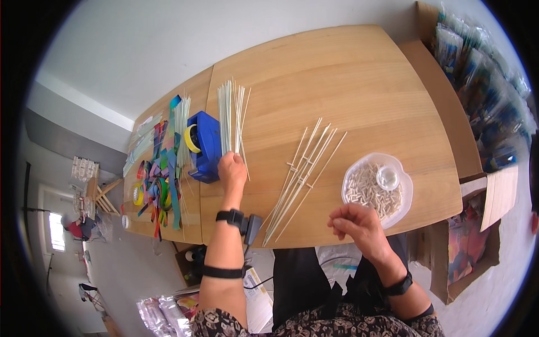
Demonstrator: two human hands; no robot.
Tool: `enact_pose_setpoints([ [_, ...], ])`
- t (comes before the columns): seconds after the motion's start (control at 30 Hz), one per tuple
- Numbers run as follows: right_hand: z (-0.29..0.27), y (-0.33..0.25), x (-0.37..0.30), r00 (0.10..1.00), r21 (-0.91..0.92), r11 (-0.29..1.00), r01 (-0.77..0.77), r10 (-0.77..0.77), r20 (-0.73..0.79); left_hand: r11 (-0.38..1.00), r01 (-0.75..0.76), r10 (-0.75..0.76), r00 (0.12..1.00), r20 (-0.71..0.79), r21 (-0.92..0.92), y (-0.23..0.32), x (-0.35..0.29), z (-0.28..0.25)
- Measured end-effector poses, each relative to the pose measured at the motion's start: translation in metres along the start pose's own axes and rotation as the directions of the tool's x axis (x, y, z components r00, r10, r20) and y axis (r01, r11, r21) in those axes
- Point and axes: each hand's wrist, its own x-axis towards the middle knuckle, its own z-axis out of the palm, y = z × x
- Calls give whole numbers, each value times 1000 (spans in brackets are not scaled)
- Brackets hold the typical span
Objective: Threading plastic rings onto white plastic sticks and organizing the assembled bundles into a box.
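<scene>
At the lower ends of a bundle of thin white rods [225,118] is my left hand [232,170], its fingers closed on rod ends. How many rods it grips cannot be made out. My right hand [358,226] hovers at the near rim of a white plastic bowl [405,205], thumb and fingers pinched together; anything between them is too small to tell. Short white tubes [368,188] fill the bowl, and a small clear round cup [388,178] sits among them. Between my hands lie several more rods [297,182], some with short white pieces across them.
A blue tape dispenser [206,147] with yellow tape stands left of the rods. Beyond it lie colourful ribbons [165,185] and another rod bundle [182,126]. Cardboard boxes [449,112] with plastic-wrapped packets [488,101] flank the wooden table [331,73] on the right.
</scene>
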Motion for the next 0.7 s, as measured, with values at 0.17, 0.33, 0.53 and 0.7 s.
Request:
enact_pose_setpoints([
  [0.17,-13,5,-14,998,-2,998,-64,64,21,947,-20,58,992,-110,320,28,37,9],
  [0.33,-19,-5,-19,995,0,995,-96,96,28,922,46,-19,997,-73,385,28,54,19],
  [0.53,-25,-11,-21,991,-40,993,-113,116,72,867,-109,135,991,-18,487,18,57,17],
  [0.7,-30,-9,-25,991,32,993,-117,114,68,883,-93,92,995,24,461,19,58,16],
])
